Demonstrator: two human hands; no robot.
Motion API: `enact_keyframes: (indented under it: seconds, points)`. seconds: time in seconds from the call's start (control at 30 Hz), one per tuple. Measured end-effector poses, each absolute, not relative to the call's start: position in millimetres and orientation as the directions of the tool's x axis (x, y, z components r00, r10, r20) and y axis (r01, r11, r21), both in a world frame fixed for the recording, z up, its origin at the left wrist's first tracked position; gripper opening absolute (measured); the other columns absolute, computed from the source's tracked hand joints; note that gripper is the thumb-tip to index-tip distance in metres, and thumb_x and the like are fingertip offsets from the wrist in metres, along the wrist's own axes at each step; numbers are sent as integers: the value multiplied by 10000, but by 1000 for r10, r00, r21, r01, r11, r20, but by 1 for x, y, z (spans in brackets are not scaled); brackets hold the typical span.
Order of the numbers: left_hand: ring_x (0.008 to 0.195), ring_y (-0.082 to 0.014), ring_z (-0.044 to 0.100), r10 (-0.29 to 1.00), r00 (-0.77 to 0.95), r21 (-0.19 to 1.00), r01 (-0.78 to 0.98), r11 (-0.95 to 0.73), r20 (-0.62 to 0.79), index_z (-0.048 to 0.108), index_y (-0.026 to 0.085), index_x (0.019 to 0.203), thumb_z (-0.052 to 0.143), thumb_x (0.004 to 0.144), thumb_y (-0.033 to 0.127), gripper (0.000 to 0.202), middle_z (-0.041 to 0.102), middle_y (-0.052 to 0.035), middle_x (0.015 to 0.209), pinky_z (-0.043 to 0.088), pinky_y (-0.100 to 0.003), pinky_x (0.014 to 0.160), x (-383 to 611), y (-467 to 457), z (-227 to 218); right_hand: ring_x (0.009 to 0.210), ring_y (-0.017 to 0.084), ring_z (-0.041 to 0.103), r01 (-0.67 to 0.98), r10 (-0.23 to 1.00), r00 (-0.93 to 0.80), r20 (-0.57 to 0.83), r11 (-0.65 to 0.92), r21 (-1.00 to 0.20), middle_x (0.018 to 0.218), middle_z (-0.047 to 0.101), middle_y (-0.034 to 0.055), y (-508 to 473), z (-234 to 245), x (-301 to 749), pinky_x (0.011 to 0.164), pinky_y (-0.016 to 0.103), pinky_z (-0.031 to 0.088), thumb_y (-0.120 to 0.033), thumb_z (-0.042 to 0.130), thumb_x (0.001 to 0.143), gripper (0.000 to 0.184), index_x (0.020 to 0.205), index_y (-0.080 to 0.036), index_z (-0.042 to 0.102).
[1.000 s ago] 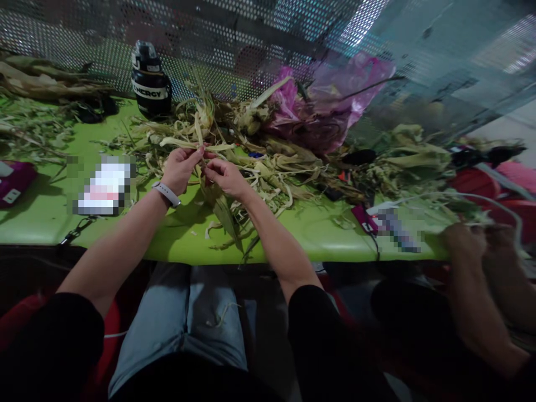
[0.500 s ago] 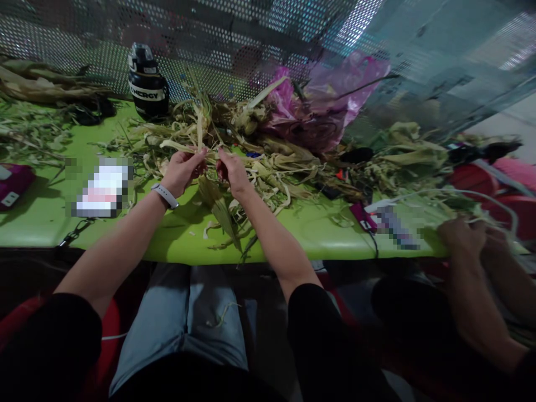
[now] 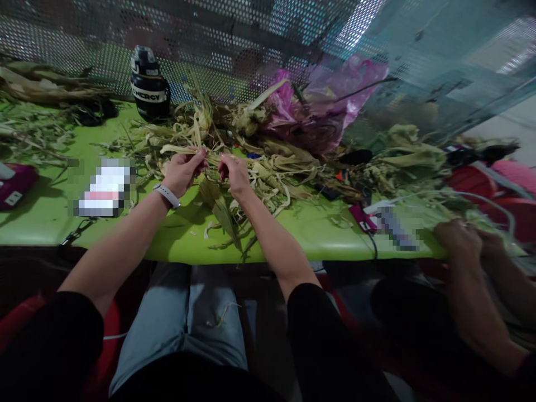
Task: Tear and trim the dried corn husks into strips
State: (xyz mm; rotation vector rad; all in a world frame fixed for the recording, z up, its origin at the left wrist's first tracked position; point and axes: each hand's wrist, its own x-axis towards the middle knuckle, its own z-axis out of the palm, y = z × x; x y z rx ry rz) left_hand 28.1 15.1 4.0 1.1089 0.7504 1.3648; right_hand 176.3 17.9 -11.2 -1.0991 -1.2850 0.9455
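Observation:
My left hand [image 3: 184,172] is closed in a pinch on a pale strip of corn husk [image 3: 180,149] that sticks out to its left. A little to the right, my right hand [image 3: 234,174] has its fingers curled; what they hold, if anything, is too small to make out. Both hands are above the green table, in front of a heap of dry husks [image 3: 288,162]. A broad husk leaf [image 3: 220,209] lies below and between them. The left wrist wears a pale watch band [image 3: 167,195].
Behind the heap stand a black bottle [image 3: 149,84] and a pink plastic bag [image 3: 318,123]. A phone [image 3: 106,190] lies left of my arm. To the right are a purple box [image 3: 363,218], a second phone [image 3: 396,229] and another person's hands [image 3: 460,237]. The green table's [image 3: 176,248] front edge crosses my forearms.
My right thumb has bent inward onto the curled fingers. My left hand keeps its pinch in nearly the same place. The whole view has shifted very slightly.

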Motion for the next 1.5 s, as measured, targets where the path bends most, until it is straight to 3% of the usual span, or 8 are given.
enact_keyframes:
  seconds: [0.13, 0.27, 0.47, 0.7, 0.9, 1.07, 1.23, 1.5]
  points:
    - [813, -154, 714, 968, 194, 906, -418, -63, 157, 664, 172, 925, 619, 906, 305, 143, 741, -47, 819, 560, -264, 783, 27, 16, 5, 577, 123, 550, 23, 970, 49, 240, 239, -971, 579, 525, -17, 17, -9, 182, 568, 268, 474, -720, 467, 859, 537, 709, -212, 554]
    - [1053, -192, 695, 971, 143, 886, -450, -111, 194, 645, 176, 1000, 536, 933, 290, 171, 763, -85, 1014, 558, -311, 891, 27, 16, 6, 748, 146, 624, 65, 971, -97, 221, 227, -972, 731, 636, 14, 10, -5, 178, 690, 282, 525, -766, 517, 793, 573, 793, -200, 605]
    - [960, -209, 713, 961, 162, 911, -385, -146, 222, 640, 199, 1007, 629, 860, 314, 186, 755, -80, 1022, 566, -292, 708, 27, 17, 4, 679, 123, 603, 12, 911, -335, 240, 259, -966, 763, 658, -12, 9, -9, 167, 692, 271, 524, -747, 697, 635, 602, 901, -214, 613]
    - [949, -184, 696, 955, -49, 908, -300, -292, 291, 614, 202, 876, 767, 759, 405, 280, 736, -57, 879, 548, -248, 718, 23, 27, -3, 582, 102, 509, 226, 902, -281, 329, 395, -890, 596, 580, -28, 12, -9, 175, 637, 252, 428, -777, 550, 758, 583, 733, -195, 583]
    - [873, -132, 689, 960, -43, 913, -300, -277, 277, 600, 195, 840, 744, 798, 319, 194, 703, -27, 841, 530, -217, 718, 19, 37, -6, 593, 113, 513, 260, 876, -343, 339, 435, -862, 602, 589, -22, 11, -6, 176, 632, 260, 404, -774, 526, 781, 588, 761, -192, 605]
    - [878, -120, 683, 973, 5, 913, -348, -213, 229, 599, 192, 923, 688, 840, 273, 146, 701, -19, 850, 500, -200, 662, 21, 30, -3, 584, 105, 499, 245, 880, -325, 347, 432, -868, 596, 571, -25, 14, -11, 178, 621, 256, 396, -747, 550, 786, 559, 721, -192, 571]
    - [965, -151, 678, 970, 27, 912, -348, -217, 241, 621, 217, 973, 720, 781, 250, 219, 701, -34, 953, 534, -222, 743, 23, 25, 0, 605, 117, 531, 221, 901, -245, 359, 412, -884, 656, 581, -25, 14, -14, 177, 636, 264, 440, -707, 602, 776, 500, 805, -208, 589]
    - [882, -143, 665, 985, 17, 924, -350, -156, 173, 655, 226, 1027, 677, 788, 185, 243, 687, -24, 868, 548, -222, 721, 21, 27, 1, 754, 166, 571, 469, 834, -240, 496, 547, -693, 837, 664, 32, 6, -10, 176, 802, 323, 474, -581, 582, 864, 373, 907, -214, 640]
